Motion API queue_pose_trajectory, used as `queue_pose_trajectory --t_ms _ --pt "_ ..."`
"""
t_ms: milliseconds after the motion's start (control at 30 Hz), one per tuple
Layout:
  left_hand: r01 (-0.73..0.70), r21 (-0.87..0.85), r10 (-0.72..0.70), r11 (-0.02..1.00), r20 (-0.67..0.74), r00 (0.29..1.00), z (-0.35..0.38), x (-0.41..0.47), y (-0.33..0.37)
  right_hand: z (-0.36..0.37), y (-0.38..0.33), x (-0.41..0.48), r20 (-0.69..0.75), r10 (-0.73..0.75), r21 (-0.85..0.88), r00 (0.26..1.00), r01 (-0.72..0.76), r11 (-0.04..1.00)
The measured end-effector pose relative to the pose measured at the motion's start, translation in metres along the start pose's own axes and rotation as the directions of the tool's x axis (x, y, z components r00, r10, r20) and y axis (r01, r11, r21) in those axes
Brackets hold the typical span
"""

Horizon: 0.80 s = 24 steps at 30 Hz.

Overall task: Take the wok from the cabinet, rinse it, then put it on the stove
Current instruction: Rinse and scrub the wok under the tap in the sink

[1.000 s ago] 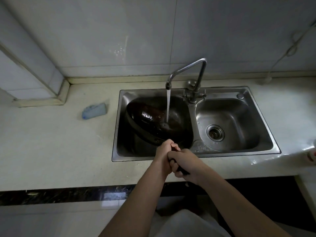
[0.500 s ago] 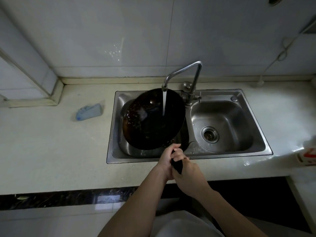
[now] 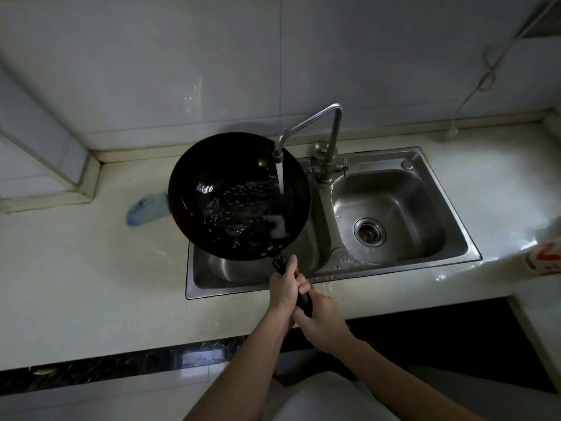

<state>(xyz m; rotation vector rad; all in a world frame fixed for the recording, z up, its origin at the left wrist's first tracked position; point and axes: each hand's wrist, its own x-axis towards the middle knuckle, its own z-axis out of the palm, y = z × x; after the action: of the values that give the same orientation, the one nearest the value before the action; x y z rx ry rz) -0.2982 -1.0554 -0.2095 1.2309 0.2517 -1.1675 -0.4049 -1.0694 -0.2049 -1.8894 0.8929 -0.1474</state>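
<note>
No legible text, brand or number anywhere.
- Red-and-white packet (image 3: pixel 546 259), 3 o'clock edge of view, on countertop (image 3: pixel 91 284): print present, too blurred and cropped to read.
- Sink (image 3: pixel 394 269): faint stamped mark on steel at front, 6 o'clock end of divider between basins. Illegible.
</note>
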Motion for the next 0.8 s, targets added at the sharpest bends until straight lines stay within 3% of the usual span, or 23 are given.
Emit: queue_pose_trajectory --t_ms 200,333,467,533,633,700,800 --pt "-0.075 0.205 0.094 0.976 -0.083 0.992 -0.017 -0.002 0.006 0.016 -0.016 0.001 0.125 0.161 0.268 0.979 -0.190 0.944" --pt "-0.010 0.299 0.052 0.954 -0.135 0.989 -0.017 0.000 0.024 0.009 -0.038 0.007 0.268 0.226 0.541 0.936 -0.341 0.769" --pt "0.102 0.245 -0.058 0.964 -0.178 0.982 -0.010 0.002 0.028 -0.004 -0.057 0.010 0.377 0.314 0.624 0.871 -0.489 0.610" --pt "0.169 0.151 -0.142 0.974 -0.172 0.975 -0.006 0.002 0.028 -0.010 -0.063 0.013 0.380 0.374 0.581 0.846 -0.533 0.615" --pt "0.276 -0.069 -0.281 0.959 -0.089 0.955 0.000 0.001 0.029 -0.019 -0.073 0.018 0.304 0.465 0.387 0.831 -0.554 0.737" --pt "0.330 -0.217 -0.335 0.919 0.013 0.942 0.004 -0.002 0.026 -0.025 -0.077 0.018 0.254 0.475 0.212 0.843 -0.527 0.823" --pt "0.361 -0.290 -0.337 0.887 0.130 0.932 0.004 -0.006 0.014 -0.034 -0.079 0.013 0.200 0.430 -0.049 0.881 -0.429 0.902"
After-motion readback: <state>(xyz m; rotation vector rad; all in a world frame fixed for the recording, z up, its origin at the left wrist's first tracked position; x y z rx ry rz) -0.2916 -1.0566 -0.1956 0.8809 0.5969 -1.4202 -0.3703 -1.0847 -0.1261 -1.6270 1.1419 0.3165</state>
